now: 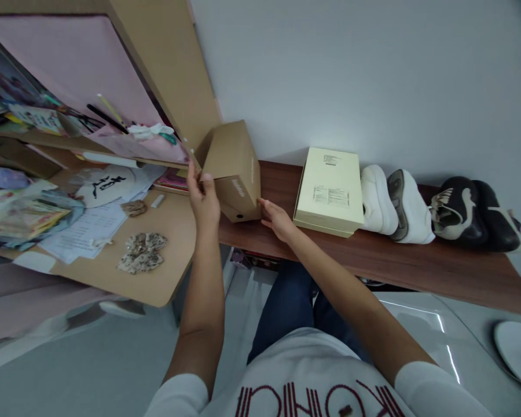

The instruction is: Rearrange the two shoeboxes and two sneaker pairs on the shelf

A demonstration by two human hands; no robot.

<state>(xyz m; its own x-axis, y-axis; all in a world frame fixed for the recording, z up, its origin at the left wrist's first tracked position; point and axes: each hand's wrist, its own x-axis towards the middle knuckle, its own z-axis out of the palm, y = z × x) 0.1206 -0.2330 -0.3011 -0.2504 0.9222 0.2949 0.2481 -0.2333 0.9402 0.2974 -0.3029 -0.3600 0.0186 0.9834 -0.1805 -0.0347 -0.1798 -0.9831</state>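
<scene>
A brown cardboard shoebox (238, 168) stands at the left end of the dark wooden shelf, close against the desk's side panel. My left hand (204, 196) is at its left front corner, fingers along the side and thumb by the front edge. At the lower right edge of the box, my right hand (276, 219) touches it with the fingertips. The box is held between the two hands; some of the left fingers are hidden. To the right lies a pale yellow shoebox (330, 188) with its lid on.
White shoes (380, 200) and black shoes (460, 211) line the shelf (399, 260) on the right. On the left, a desk (173, 220) holds papers (84, 231), a patterned scrunchie (143, 253) and a white round fan (108, 185). A wall rises behind the shelf.
</scene>
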